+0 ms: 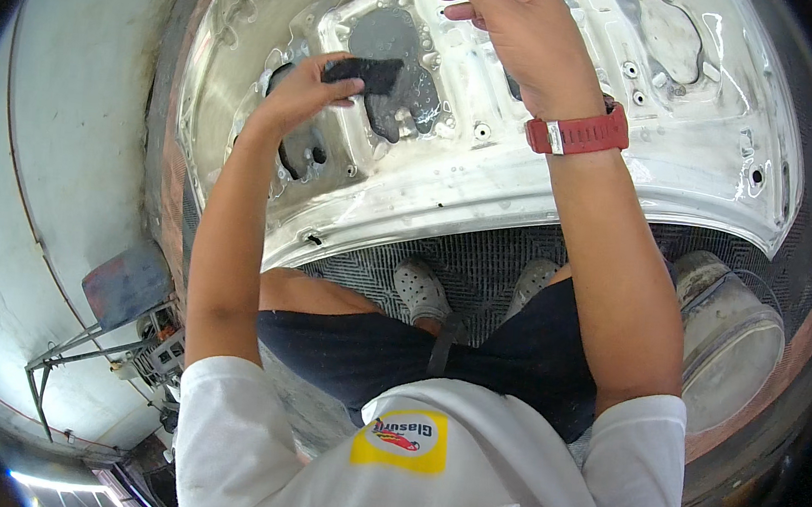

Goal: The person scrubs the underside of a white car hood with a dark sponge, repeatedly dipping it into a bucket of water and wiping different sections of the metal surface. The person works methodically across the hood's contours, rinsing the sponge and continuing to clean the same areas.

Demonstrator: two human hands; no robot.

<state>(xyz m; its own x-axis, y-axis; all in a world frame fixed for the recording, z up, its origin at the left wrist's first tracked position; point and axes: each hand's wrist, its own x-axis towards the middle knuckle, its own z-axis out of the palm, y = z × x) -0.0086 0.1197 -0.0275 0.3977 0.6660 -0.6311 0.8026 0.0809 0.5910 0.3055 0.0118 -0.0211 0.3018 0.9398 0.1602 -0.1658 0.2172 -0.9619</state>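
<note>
A car bonnet (409,211), its ribbed, cream-white underside facing up, lies in front of me with wet, shiny patches and cut-out openings. My left hand (309,91) is closed on a dark rectangular piece of sandpaper (370,74), pinched between thumb and fingers over the left part of the panel. Beneath that piece is a large opening (385,33) with grey showing through. Farther up and to the right, my right hand (528,30) reaches over the bonnet's middle. Its visible fingers are stretched out and apart, with nothing seen in them; the upper edge cuts off part of the hand.
A whitish round bucket or drum (727,350) stands by my right knee. Dark ribbed matting (477,259) lies under my feet. A pale wall (73,122) rises at the left, with a metal frame (64,351) and machinery (164,354) near it.
</note>
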